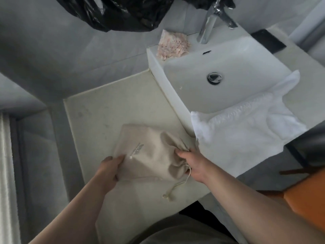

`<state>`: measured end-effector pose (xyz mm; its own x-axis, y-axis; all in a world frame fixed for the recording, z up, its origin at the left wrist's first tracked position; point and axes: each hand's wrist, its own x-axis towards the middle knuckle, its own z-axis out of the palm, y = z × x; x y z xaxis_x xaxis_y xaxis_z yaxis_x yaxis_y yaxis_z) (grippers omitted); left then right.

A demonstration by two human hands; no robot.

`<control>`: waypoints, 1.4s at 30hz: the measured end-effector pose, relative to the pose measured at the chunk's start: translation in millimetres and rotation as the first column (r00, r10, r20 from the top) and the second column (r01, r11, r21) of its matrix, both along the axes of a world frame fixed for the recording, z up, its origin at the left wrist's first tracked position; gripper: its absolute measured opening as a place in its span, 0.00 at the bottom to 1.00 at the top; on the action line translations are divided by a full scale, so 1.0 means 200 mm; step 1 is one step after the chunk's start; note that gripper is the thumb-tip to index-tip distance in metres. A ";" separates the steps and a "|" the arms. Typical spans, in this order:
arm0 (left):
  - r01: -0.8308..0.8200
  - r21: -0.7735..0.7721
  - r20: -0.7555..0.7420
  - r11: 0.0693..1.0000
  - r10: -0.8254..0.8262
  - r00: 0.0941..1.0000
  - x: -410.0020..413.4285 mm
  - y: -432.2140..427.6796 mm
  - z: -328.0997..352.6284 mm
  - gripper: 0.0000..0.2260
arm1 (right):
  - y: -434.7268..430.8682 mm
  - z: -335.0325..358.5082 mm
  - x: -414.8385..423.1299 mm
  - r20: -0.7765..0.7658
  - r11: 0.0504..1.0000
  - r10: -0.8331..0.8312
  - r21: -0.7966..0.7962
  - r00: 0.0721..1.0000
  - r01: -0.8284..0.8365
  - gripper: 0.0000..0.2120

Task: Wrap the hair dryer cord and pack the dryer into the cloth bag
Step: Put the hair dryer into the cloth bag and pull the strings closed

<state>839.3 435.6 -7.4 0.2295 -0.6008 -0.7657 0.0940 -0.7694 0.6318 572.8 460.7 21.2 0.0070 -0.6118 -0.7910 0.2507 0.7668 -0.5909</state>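
A beige cloth bag (pixel 149 152) with small dark print lies bulging on the pale countertop (pixel 105 113), its mouth gathered at the right end. My right hand (pixel 191 164) grips that gathered mouth. My left hand (pixel 110 170) holds the bag's near left corner. The bag's drawstring (pixel 175 187) trails toward me and ends in a knot. The hair dryer and its cord are hidden from view.
A white sink (pixel 228 73) with a chrome tap (pixel 209 23) stands at the right, a white towel (pixel 246 127) draped over its front rim. A pinkish cloth (pixel 173 44) lies on the sink's back corner. A black plastic bag (pixel 123 13) hangs above.
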 end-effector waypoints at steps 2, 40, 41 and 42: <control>0.006 -0.071 -0.032 0.997 -0.009 0.999 0.03 -0.02 0.04 0.04 | 0.03 0.02 0.01 0.018 0.999 -0.037 -0.018 0.999 0.037 0.16; 0.429 -0.431 -0.185 0.794 -0.543 0.819 -2.28 0.36 0.75 0.14 | 1.08 0.55 -2.08 0.210 0.693 -0.577 -0.384 0.789 0.610 0.24; 0.432 -0.432 -0.179 0.792 -0.545 0.819 -2.34 0.33 0.75 0.14 | 1.06 0.55 -2.12 0.217 0.684 -0.591 -0.377 0.777 0.625 0.24; 0.436 -0.433 -0.175 0.789 -0.548 0.818 -2.39 0.30 0.75 0.14 | 1.03 0.54 -2.18 0.218 0.674 -0.605 -0.371 0.766 0.639 0.23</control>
<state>360.7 495.6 143.1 -0.3615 -0.8128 -0.4568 -0.0215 -0.4826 0.8756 137.7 666.3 129.2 -0.4467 -0.7515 -0.4854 0.6358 0.1151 -0.7633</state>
